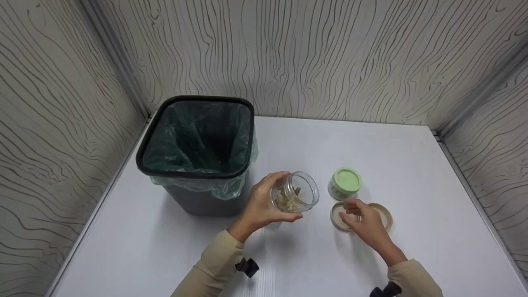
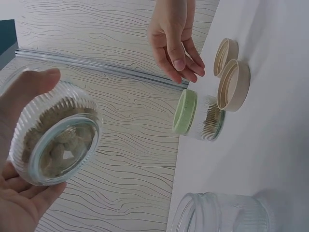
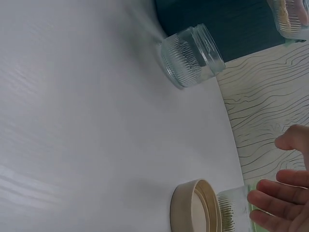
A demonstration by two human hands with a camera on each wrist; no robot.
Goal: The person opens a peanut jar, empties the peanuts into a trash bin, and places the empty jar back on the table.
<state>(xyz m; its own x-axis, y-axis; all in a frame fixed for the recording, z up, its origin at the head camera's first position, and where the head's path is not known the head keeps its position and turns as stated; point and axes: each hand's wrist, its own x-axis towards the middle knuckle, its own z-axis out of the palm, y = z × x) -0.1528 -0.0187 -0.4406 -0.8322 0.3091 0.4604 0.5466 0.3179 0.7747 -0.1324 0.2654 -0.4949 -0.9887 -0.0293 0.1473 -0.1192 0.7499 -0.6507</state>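
Beige lids are overhung by the relaxed right hand while a tilted jar is gripped by the left hand.

Pale walls — patterned with dark wavy lines — enclosed a white worktop; grey strips lined the corners.

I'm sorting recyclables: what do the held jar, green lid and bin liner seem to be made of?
Held jar: probably glossy clear glass, by its thick base and highlights, though plastic could look similar.
Green lid: likely matte plastic; it is opaque and evenly coloured.
Bin liner: thin, slightly shiny plastic film, by its see-through green and crinkles.
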